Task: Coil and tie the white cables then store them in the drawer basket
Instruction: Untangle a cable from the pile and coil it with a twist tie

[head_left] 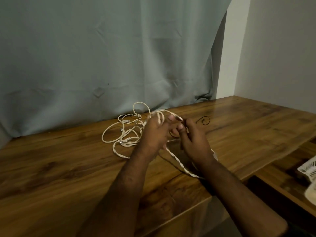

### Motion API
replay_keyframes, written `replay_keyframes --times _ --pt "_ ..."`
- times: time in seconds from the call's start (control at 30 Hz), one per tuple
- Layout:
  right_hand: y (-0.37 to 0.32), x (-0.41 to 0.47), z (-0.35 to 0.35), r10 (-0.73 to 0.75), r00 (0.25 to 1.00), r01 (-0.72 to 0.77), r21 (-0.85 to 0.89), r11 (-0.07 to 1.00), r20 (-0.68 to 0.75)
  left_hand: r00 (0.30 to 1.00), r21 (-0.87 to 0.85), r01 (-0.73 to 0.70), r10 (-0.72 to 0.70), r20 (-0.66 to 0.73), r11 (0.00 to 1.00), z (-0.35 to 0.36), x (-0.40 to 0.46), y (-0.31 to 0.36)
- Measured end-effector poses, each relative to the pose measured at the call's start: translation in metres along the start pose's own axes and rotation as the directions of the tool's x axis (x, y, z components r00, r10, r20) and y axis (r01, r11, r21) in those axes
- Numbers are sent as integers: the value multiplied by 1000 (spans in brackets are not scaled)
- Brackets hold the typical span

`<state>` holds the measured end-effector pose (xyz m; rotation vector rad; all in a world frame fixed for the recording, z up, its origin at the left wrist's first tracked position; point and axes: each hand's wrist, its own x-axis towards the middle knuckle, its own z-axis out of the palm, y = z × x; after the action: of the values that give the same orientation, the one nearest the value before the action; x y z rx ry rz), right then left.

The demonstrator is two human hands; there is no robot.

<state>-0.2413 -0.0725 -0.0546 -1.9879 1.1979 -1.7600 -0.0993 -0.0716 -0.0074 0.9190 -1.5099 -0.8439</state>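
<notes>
A tangle of white cables (119, 134) lies on the wooden table (51, 168), with several loose loops and small connectors showing. My left hand (153, 132) is raised above the table with turns of a twisted white cable (177, 162) wound over its fingers. My right hand (195, 139) is close beside it, fingers pinched on the same cable near the left fingertips. A length of that cable trails down toward the table's front edge, under my right forearm. The white drawer basket (307, 168) shows only partly at the right edge.
A thin dark tie or wire (204, 120) curls on the table just beyond my right hand. A grey-green curtain (102, 57) hangs behind the table. At the right, an open drawer (282, 177) sits lower than the tabletop and holds the basket.
</notes>
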Motion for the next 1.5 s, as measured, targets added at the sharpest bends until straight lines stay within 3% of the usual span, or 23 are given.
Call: replay_keyframes --times 0.07,0.13,0.23,0.33,0.47,0.53,0.57,0.63,0.7,0.8,0.93,1.03,1.13,1.27,1.3,1.37,1.5 --pt "0 -1 0 20 998 -17 -49 999 61 973 -77 -70 51 -223 995 -4 7 0" --pt "-4 -4 -1 2 988 11 -82 997 155 944 -119 -127 83 -320 985 -7 10 1" --pt "-12 -8 1 -98 949 149 -152 977 300 936 -195 -156 82 -343 968 -7 10 3" --pt "-17 -11 8 -160 883 271 -200 942 441 943 -375 -135 2 -334 917 -6 9 11" --pt "-15 -10 15 -184 817 340 -198 919 547 969 -700 57 -207 -132 712 -8 5 26" --pt "-11 -11 16 -133 837 203 -76 976 531 967 -756 98 -240 -80 647 -13 4 27" --pt "-11 -12 16 -79 845 50 69 996 529 973 -782 111 -229 -41 613 -15 4 27" --pt "-12 -12 16 -7 838 -233 370 899 545 988 -822 138 -140 71 553 -23 4 27" --pt "-12 -11 11 16 827 -358 506 785 561 988 -843 146 -28 154 518 -30 3 27" --pt "-17 -10 3 23 787 -429 519 739 617 986 -879 124 38 159 460 -38 4 28" --pt "-19 -5 3 -6 771 -438 537 721 637 997 -896 72 -23 69 439 -44 7 29" --pt "-23 -1 -1 82 798 -519 611 597 597 998 -908 61 -17 60 415 -49 6 26" --pt "-21 -1 -4 153 798 -558 618 554 584 994 -937 67 55 91 342 -56 6 23" --pt "-17 4 -13 99 797 -592 740 319 596 983 -969 74 146 110 237 -62 8 20" --pt "-16 5 -14 77 794 -593 740 318 603 983 -972 65 155 102 226 -63 10 21" --pt "-12 5 -13 57 770 -593 679 434 636 985 -976 38 158 72 213 -66 11 23" --pt "-12 -2 -14 178 688 -503 285 816 704 985 -986 9 170 37 166 -74 13 25"
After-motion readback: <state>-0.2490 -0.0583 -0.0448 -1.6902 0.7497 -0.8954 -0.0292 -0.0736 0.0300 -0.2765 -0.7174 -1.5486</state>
